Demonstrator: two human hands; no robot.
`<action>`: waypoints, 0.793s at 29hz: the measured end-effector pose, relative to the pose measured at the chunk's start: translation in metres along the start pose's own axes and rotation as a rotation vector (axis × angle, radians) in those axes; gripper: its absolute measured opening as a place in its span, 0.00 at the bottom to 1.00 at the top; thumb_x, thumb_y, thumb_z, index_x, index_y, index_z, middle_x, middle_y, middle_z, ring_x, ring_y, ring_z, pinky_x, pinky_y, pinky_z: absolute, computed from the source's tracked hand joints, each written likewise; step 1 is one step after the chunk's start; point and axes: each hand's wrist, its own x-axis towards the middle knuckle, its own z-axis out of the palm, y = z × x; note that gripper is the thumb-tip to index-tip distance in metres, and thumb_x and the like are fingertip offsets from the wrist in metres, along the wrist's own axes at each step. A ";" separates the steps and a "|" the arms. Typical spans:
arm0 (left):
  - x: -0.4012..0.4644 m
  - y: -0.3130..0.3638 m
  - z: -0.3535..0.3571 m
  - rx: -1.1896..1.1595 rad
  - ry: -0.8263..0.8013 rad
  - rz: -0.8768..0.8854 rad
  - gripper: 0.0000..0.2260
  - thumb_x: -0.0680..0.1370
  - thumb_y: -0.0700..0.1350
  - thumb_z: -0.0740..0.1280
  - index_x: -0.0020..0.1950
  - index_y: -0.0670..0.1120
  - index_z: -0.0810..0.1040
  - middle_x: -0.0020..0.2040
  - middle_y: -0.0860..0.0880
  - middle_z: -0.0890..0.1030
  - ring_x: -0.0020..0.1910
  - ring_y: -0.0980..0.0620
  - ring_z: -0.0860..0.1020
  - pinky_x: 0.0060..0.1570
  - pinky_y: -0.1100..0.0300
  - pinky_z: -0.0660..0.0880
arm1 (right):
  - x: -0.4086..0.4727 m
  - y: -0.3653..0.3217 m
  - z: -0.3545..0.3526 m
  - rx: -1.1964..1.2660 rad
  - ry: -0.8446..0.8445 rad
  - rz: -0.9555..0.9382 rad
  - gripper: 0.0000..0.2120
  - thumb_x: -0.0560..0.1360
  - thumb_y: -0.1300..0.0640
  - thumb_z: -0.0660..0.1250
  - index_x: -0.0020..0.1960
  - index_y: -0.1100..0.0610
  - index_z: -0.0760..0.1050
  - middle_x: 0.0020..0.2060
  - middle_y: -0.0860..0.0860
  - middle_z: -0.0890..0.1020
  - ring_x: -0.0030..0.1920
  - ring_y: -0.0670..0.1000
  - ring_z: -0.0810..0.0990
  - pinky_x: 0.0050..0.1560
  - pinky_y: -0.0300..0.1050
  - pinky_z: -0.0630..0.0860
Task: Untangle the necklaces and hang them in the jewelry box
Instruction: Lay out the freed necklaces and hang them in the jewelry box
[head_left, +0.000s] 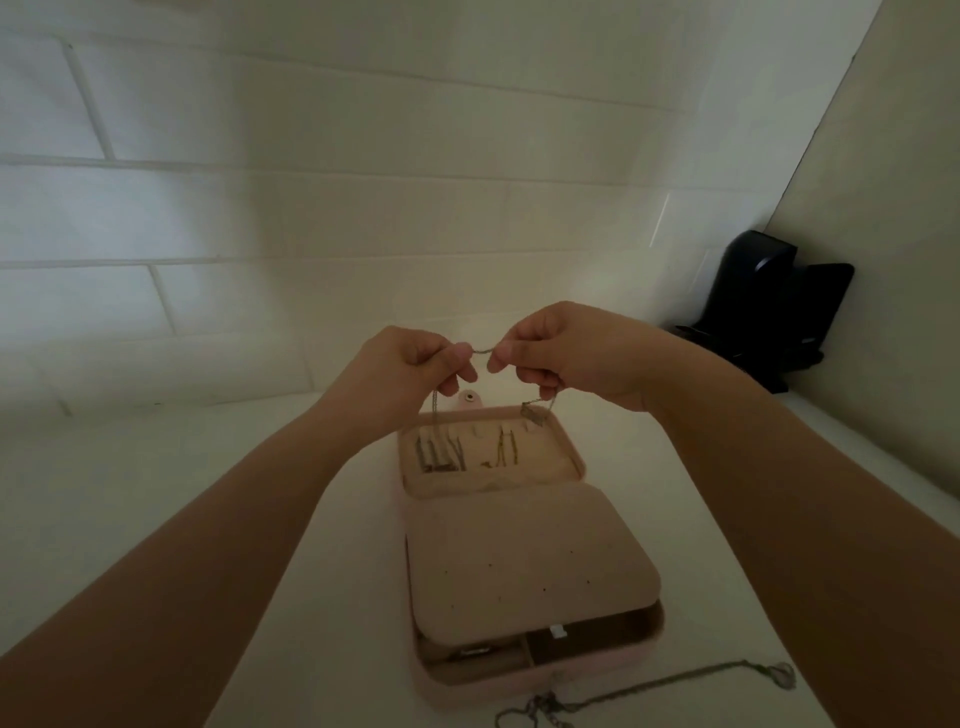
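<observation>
Both hands are raised above the far half of the open jewelry box (519, 566), and a thin necklace (482, 351) runs between them. The left hand (410, 366) pinches the chain between thumb and forefinger, other fingers curled under; the right hand (556, 358) pinches it the same way, just beside the left. Only a short stretch of chain shows between the 2 pinches, lying roughly level, left to right. From the left hand 1 end drops straight down toward the raised lid panel (488, 486). From under the right hand the other part hangs with a small pendant (533, 414) over the lid's far right corner.

The lid panel stands at the far end of the box, and several dark chains (441, 452) already hang in it, toward its left side and middle. So the relation that matters is vertical: the hanging place lies directly below and slightly nearer than the hands, with the chain's level span crossing above it. I judge the left hand nearer to the free hooks, though the hooks are too small to make out.

A second necklace (675, 686) lies loose on the table near its near edge, just beside the box's near right corner, 1 end looped. A dark object (769, 312) stands at the table's far right corner, against the tiled wall (311, 208).
</observation>
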 end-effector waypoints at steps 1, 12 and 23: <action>0.001 -0.003 0.001 -0.037 -0.049 -0.025 0.14 0.77 0.55 0.59 0.41 0.53 0.81 0.38 0.56 0.81 0.33 0.67 0.76 0.39 0.68 0.70 | 0.002 0.002 0.001 0.031 0.022 -0.005 0.10 0.79 0.56 0.60 0.46 0.56 0.79 0.26 0.47 0.70 0.27 0.43 0.69 0.35 0.36 0.72; 0.025 -0.055 0.025 0.532 -0.193 -0.168 0.12 0.76 0.53 0.63 0.50 0.46 0.79 0.47 0.48 0.79 0.43 0.51 0.76 0.44 0.61 0.71 | 0.011 0.009 -0.006 0.399 0.190 -0.123 0.12 0.79 0.59 0.57 0.41 0.57 0.77 0.27 0.50 0.73 0.28 0.46 0.67 0.34 0.40 0.68; 0.015 -0.009 0.004 0.335 -0.050 0.015 0.03 0.78 0.46 0.60 0.48 0.48 0.71 0.42 0.53 0.76 0.40 0.56 0.74 0.34 0.66 0.67 | -0.001 -0.008 -0.015 0.615 0.217 -0.334 0.12 0.78 0.61 0.56 0.40 0.58 0.75 0.26 0.50 0.73 0.27 0.47 0.65 0.29 0.39 0.65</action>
